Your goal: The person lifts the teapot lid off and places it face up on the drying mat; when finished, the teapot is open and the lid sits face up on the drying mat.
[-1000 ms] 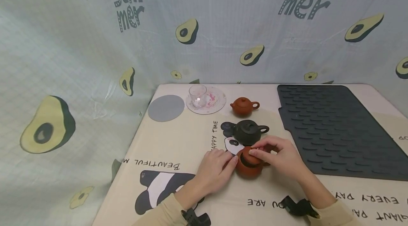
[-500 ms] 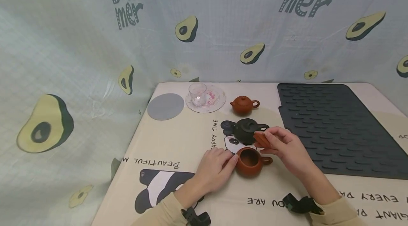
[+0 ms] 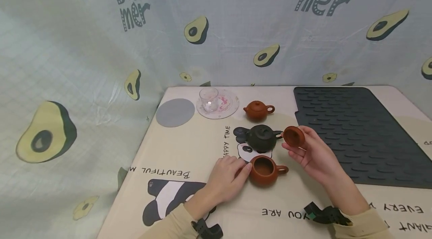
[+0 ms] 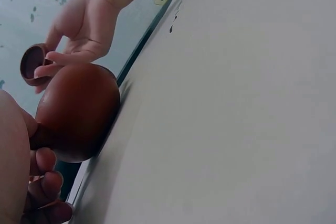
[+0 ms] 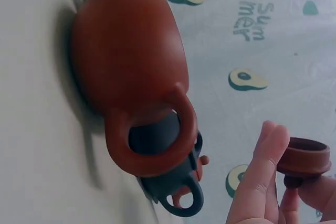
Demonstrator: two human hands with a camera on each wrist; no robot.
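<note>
A brown clay teapot (image 3: 264,171) stands lidless on the table, its round mouth facing up and its handle pointing right. At its left side my left hand (image 3: 227,179) pinches the spout (image 4: 43,136) between thumb and fingers; the spout is hidden in the head view. Raised to the right of the teapot, my right hand (image 3: 315,153) holds the brown teapot lid (image 3: 294,136) by its knob (image 5: 292,182). The lid is turned over, its hollow underside showing to the head camera.
Behind the open teapot stand a black teapot (image 3: 262,138) and a smaller brown teapot (image 3: 258,110). A clear glass (image 3: 209,100) sits on a patterned plate (image 3: 229,109) beside a grey round mat (image 3: 175,112). A dark ridged mat (image 3: 357,138) lies at right.
My right hand has lifted the lid off the brown teapot, moved it up and to the right, and turned its underside to view. My left hand has stayed at the spout.
</note>
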